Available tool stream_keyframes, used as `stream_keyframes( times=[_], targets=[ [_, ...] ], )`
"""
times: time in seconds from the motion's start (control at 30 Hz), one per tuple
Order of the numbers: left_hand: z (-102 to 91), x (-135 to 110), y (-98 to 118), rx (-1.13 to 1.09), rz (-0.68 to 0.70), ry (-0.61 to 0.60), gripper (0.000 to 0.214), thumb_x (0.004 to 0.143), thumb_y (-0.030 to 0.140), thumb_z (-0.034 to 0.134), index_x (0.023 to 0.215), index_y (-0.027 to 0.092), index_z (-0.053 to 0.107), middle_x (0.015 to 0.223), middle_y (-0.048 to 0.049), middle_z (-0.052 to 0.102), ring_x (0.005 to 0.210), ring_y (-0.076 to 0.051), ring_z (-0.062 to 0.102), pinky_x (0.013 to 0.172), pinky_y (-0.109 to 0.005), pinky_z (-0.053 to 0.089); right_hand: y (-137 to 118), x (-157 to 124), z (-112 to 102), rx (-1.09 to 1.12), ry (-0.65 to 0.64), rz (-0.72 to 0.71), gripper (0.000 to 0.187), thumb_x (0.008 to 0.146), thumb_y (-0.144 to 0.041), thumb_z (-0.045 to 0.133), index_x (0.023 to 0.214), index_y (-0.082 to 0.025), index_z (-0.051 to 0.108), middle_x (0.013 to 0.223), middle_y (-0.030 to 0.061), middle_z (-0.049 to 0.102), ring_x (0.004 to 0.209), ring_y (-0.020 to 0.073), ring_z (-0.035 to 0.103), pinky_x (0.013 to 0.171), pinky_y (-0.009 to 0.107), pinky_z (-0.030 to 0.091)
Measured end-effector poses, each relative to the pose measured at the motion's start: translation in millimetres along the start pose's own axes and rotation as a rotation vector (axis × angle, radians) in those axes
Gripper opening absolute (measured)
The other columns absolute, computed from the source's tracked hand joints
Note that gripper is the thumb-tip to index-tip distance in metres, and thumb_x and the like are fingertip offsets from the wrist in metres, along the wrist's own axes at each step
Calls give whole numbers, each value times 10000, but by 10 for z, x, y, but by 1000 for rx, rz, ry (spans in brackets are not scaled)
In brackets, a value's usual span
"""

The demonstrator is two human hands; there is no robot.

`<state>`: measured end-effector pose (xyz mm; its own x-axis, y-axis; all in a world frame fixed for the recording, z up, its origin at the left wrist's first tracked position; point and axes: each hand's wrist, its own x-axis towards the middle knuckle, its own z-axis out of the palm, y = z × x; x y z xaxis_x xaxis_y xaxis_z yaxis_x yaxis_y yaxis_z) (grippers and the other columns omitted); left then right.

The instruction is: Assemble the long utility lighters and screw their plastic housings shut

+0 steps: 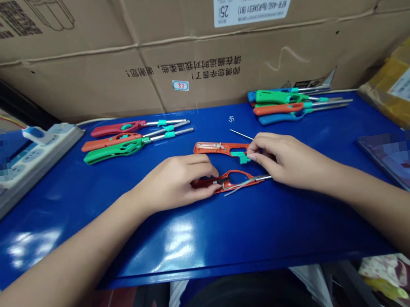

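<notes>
An opened orange utility lighter lies in the middle of the blue table as two separate halves. My left hand point(182, 180) curls its thumb and fingers around the handle end of the nearer half point(249, 173), and a dark part shows by the fingertips. A metal tube point(265, 178) and a thin wire point(236, 189) run along that half. My right hand point(287, 156) is closed in a pinch at the edge of a teal trigger point(240, 157). Just beyond it lies the farther orange half point(230, 147), with a clear long insert point(208, 146) in its handle.
Several whole lighters point(117, 140) lie at the back left, and several more point(290, 103) at the back right. A thin metal rod point(241, 133) rests past my right fingers. A power strip point(30, 160) stands left. Cardboard point(192, 72) walls the back; a taped box point(408, 85) is right.
</notes>
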<state>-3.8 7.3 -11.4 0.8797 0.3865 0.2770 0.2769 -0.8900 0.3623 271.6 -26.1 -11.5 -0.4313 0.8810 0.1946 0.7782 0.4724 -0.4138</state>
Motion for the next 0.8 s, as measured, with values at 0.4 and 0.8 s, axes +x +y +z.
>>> stream_keyframes(
  times=[0.4, 0.8],
  targets=[
    [92, 36, 92, 16, -48, 239, 235, 985, 352, 631, 1067, 154, 728, 955, -71, 753, 800, -142, 685, 730, -241, 528, -170, -54, 69, 99, -33, -51, 177, 1041, -257, 409, 914, -221, 526, 944, 39, 612, 851, 188, 576, 767, 325, 417],
    [101, 142, 200, -395, -310, 265, 237, 956, 290, 646, 798, 134, 730, 728, -9, 727, 648, -100, 618, 640, -191, 491, -205, -69, 86, -149, 4, -135, 136, 1028, -292, 459, 988, -210, 560, 1041, 69, 649, 781, 190, 597, 638, 307, 385]
  ],
)
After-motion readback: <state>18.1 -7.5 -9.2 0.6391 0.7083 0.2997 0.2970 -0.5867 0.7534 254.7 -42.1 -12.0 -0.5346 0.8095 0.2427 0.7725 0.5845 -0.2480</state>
